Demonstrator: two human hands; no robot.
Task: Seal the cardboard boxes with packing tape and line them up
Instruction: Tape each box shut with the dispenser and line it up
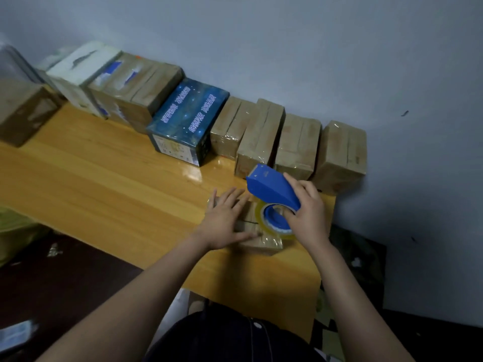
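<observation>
Well, the person's left hand (224,218) lies flat on the small cardboard box (261,244), fingers straight and spread toward twelve o'clock, pressing on its top and holding nothing; the right hand (308,212), just at three o'clock of the left, is wrapped round a blue tape dispenser (271,188), thumb along the upper edge of the hood and the other fingers curled in at the hub; the dispenser's roll of clear tape (259,216) rests against the top of that box, and the blue nose points up toward eleven o'clock; the box itself sits on the wooden table (104,178) near the right-hand end, close to the front edge, with glossy tape showing at its near corner and a dark seam on top between the two hands; from there a row of boxes runs along the grey wall (313,48), from ten o'clock round to one o'clock; nearest, at twelve to one o'clock, stand four taped brown boxes (298,145), side by side and close together; at eleven o'clock is a dark blue printed box (183,121); beyond it a larger brown box (136,84) with torn blue patches, then a white box (81,71); far off at ten o'clock another brown box (21,113) stands apart from the row, nearer the front edge.
</observation>
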